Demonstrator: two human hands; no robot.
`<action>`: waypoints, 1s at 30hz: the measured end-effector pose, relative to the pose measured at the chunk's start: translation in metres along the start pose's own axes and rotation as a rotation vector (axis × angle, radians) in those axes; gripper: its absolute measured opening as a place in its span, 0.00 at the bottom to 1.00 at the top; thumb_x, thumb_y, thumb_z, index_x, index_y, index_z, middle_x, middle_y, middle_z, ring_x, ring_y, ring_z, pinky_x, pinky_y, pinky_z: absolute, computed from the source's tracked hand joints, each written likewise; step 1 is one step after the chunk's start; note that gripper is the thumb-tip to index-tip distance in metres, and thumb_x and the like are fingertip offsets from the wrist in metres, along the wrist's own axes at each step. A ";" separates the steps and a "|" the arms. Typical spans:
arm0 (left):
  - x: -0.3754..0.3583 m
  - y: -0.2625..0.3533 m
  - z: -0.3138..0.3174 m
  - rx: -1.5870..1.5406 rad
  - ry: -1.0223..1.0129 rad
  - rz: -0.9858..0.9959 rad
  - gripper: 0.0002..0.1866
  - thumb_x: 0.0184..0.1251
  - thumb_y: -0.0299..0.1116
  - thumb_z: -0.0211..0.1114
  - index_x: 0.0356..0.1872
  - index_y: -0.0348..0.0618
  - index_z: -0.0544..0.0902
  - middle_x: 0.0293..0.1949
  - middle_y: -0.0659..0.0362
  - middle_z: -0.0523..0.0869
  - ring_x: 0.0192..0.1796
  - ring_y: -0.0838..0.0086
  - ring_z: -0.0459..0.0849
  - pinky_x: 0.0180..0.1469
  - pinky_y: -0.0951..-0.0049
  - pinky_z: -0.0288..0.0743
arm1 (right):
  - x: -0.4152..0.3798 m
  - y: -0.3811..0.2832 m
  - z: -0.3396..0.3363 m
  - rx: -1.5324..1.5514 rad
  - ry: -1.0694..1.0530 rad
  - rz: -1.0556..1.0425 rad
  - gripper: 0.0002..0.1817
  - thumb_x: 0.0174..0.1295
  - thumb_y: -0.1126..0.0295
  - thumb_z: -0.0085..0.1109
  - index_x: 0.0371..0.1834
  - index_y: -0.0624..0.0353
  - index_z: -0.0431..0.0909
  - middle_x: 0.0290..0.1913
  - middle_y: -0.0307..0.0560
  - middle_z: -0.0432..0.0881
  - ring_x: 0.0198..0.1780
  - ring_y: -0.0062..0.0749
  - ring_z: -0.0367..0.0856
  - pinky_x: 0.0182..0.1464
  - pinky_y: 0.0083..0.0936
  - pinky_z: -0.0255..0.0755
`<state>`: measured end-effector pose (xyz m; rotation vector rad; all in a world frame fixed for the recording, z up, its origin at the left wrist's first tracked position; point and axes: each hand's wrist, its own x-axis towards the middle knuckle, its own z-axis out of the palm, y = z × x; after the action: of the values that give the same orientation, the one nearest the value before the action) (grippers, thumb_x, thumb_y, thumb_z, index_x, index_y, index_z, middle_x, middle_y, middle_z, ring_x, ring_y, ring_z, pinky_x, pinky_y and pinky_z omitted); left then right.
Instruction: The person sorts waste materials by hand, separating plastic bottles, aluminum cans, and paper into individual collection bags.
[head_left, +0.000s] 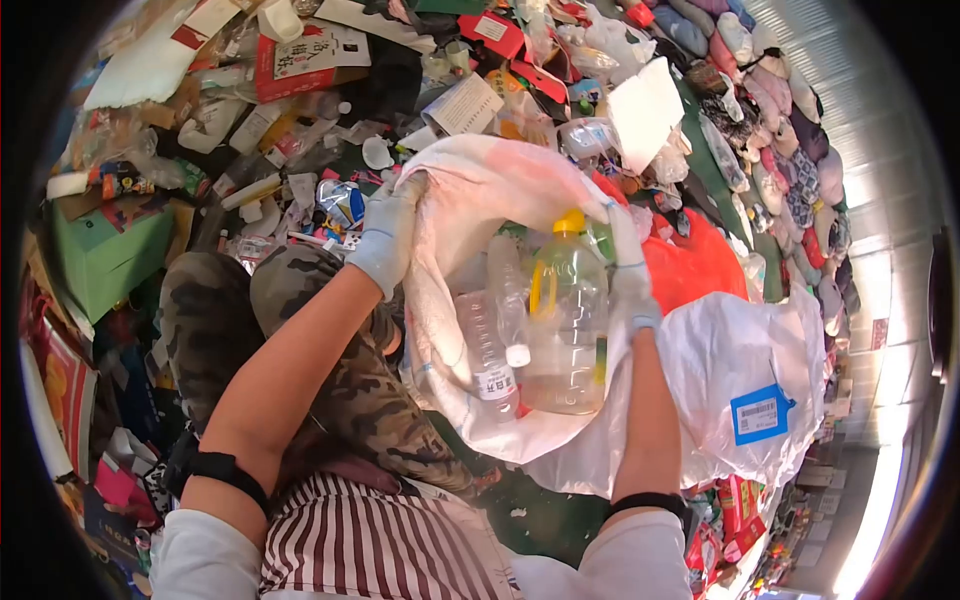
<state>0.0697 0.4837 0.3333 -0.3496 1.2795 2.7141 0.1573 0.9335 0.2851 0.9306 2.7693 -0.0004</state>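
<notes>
A white woven sack (445, 400) stands open in front of me, its mouth facing up. My left hand (385, 235), in a pale work glove, is closed on the left side of its rim. On the opposite side my right hand (630, 280), gloved too, grips the rim with its fingers partly hidden by the fabric. Inside lie a large clear bottle (568, 330) with a yellow cap and yellow handle, a clear plastic bottle (487, 350) with a white label, and another clear bottle (508, 290) with a white cap.
Mixed refuse surrounds me, including a red and white box (305, 62), a green box (110, 250) and a white board (645, 115). A translucent bag (710, 350) with a blue tag lies right, beside a red bag (690, 265). Stacked bundles (790, 150) line the far right.
</notes>
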 end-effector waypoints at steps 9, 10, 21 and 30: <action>-0.092 0.046 0.120 0.164 -0.370 -0.183 0.16 0.67 0.48 0.50 0.43 0.51 0.76 0.32 0.61 0.76 0.32 0.73 0.74 0.35 0.70 0.73 | 0.047 0.143 -0.234 0.250 0.688 0.033 0.20 0.58 0.63 0.45 0.50 0.63 0.74 0.44 0.49 0.77 0.44 0.36 0.75 0.48 0.29 0.69; -0.092 0.030 0.125 0.168 -0.387 -0.092 0.16 0.67 0.49 0.49 0.42 0.51 0.76 0.29 0.62 0.75 0.30 0.75 0.73 0.32 0.70 0.72 | 0.057 0.158 -0.232 0.324 0.691 0.000 0.20 0.58 0.63 0.45 0.49 0.63 0.74 0.44 0.48 0.77 0.44 0.36 0.75 0.47 0.28 0.69; -0.051 0.074 0.085 0.608 -0.930 -0.203 0.25 0.52 0.44 0.59 0.51 0.41 0.74 0.38 0.58 0.80 0.33 0.74 0.79 0.37 0.72 0.73 | 0.152 0.121 -0.187 1.191 -0.050 0.293 0.21 0.58 0.63 0.47 0.49 0.67 0.74 0.44 0.51 0.77 0.45 0.38 0.75 0.47 0.29 0.69; 0.036 0.149 -0.257 0.223 0.354 0.088 0.20 0.63 0.37 0.57 0.56 0.48 0.70 0.40 0.57 0.80 0.36 0.74 0.81 0.38 0.73 0.74 | 0.137 -0.060 -0.223 0.595 0.680 -0.415 0.24 0.59 0.69 0.51 0.59 0.67 0.67 0.55 0.53 0.73 0.52 0.34 0.73 0.53 0.26 0.67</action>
<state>0.0440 0.1910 0.2762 -0.7913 1.7052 2.6207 -0.0306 0.9829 0.4706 0.4815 3.6486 -0.7390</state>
